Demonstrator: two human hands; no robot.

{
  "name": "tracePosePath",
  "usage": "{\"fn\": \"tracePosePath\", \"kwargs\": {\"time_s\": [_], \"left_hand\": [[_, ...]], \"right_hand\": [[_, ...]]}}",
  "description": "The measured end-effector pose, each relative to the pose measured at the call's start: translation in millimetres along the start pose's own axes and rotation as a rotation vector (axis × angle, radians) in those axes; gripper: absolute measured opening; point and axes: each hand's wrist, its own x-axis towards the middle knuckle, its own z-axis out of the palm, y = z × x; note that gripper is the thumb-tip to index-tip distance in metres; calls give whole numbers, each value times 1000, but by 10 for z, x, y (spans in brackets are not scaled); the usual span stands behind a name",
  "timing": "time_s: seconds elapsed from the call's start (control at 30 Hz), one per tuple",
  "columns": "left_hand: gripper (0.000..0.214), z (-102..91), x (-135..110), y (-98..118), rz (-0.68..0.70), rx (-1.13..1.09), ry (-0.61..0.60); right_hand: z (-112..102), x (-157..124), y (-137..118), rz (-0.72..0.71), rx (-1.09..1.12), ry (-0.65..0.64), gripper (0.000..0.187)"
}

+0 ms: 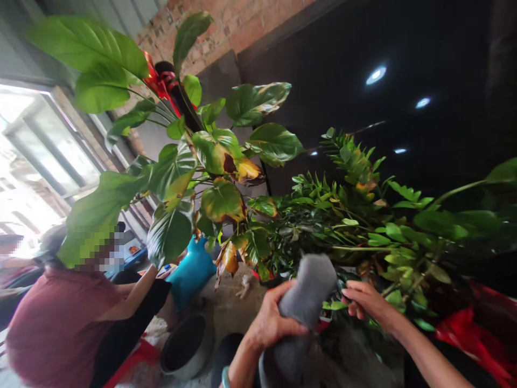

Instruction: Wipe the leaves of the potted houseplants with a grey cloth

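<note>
My left hand is wrapped round a soft grey fuzzy piece with a rounded top end, perhaps a sock or a stuffed cloth shape. Fingers lie behind it and the thumb presses across its front. Below the thumb, more grey material hangs toward my lap. To the right, my right hand is closed in a pinch, a short gap from the grey piece. Whatever sits between its fingertips is too small and blurred to make out. Green leaves show just behind both hands.
A tall potted plant with browned leaves leans in from the left. Bushy green plants crowd the right, near red plastic. A dark bucket, a blue bag and a seated person are on the left.
</note>
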Motion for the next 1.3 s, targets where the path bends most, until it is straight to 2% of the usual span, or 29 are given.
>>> {"fn": "tracePosePath", "kwargs": {"time_s": [0.1,0.17,0.2,0.27,0.33,0.4,0.5,0.63,0.73,0.8,0.87,0.93,0.97,1.0,1.07,1.17,1.23,1.3], "left_hand": [[67,-77,175,264,155,-212,88],[62,-31,305,280,191,-273,155],[62,16,338,221,170,-263,150],[60,118,312,10,73,-152,60],[58,172,180,-220,-51,-6,-61],[61,141,23,-336,-143,69,-141],[66,4,-47,-197,-107,-14,-142],[60,-58,239,138,106,-203,20],[62,58,414,72,101,-176,68],[62,130,381,-102,13,-25,-22],[59,123,243,-254,-90,122,-174],[59,18,83,-281,-139,152,-263],[61,-61,25,-236,-137,118,-258],[64,-147,-6,-158,-110,64,-215],[67,-299,23,48,-1,-71,-58],[63,-372,224,242,148,-240,234],[60,-298,337,162,140,-256,342],[58,-181,334,-71,46,-184,293]], "right_hand": [[-7,-30,-70,-11,20,19,34],[11,-38,-93,-18,37,33,34],[23,-37,-89,-16,44,39,34],[45,-29,-55,2,47,50,33],[52,-14,0,29,41,57,31],[39,4,50,49,37,55,30],[5,24,74,65,48,37,28],[13,11,26,61,77,20,28],[47,-27,1,63,86,20,28],[54,-50,8,72,76,23,29],[39,-64,23,81,53,17,29],[12,-69,33,85,31,-10,30],[-3,-69,32,83,22,-28,31],[-15,-68,28,78,16,-46,33],[-28,-63,12,61,11,-71,34],[-12,-53,-12,41,11,-72,35],[15,-49,-21,37,6,-67,35],[40,-52,-25,38,-7,-66,35]]}}
